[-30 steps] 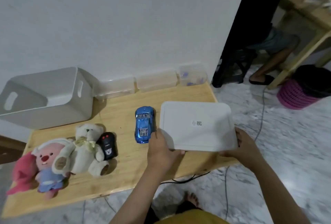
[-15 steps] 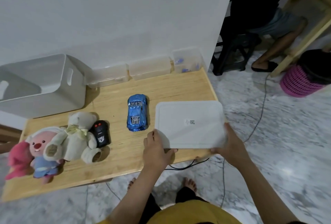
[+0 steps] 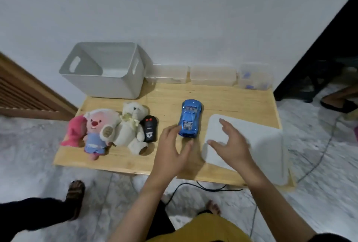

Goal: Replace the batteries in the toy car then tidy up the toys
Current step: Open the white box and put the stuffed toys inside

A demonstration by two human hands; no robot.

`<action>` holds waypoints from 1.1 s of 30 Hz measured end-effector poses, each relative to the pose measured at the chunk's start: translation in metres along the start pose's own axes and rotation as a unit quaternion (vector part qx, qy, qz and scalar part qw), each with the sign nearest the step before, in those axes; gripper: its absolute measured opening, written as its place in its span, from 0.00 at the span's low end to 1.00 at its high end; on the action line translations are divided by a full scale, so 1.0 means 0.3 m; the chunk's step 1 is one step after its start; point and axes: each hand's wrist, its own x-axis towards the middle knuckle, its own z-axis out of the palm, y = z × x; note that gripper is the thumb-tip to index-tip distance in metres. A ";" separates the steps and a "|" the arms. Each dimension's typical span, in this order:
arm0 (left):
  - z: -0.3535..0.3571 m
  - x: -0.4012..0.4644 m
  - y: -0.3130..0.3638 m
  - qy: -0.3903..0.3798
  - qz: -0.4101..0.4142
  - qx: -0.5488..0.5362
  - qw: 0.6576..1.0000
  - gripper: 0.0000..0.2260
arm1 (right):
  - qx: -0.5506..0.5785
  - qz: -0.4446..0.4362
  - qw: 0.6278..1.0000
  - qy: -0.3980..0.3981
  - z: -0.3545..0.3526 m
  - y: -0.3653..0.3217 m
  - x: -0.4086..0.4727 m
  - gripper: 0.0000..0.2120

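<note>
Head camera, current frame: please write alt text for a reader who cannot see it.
Both bare hands reach open over a light wooden table: the left hand nears a shiny blue toy car, the right hand hovers above a flat white plastic lid. Left of the car lie a black remote control, a cream teddy bear, pink plush toys, and behind them a white plastic storage bin.

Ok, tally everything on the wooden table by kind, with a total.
Plush toys: 3 (pink plush, pink-faced doll in blue, cream teddy bear)
Blue toy car: 1
Black remote control: 1
White storage bin: 1
Flat white lid: 1
Clear plastic boxes: 3
Total: 10
</note>
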 end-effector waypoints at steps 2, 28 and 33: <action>-0.129 0.030 -0.050 0.055 -0.002 0.006 0.998 0.21 | 0.037 -0.026 0.998 -0.042 0.125 -0.106 0.045 0.31; -0.738 0.528 -0.735 -0.348 0.071 0.249 0.901 0.37 | -0.158 -0.076 0.968 -0.178 0.663 -0.497 0.462 0.33; -0.804 0.541 -0.680 -0.295 0.096 0.182 0.933 0.35 | -0.160 -0.135 0.969 -0.130 0.543 -0.622 0.417 0.33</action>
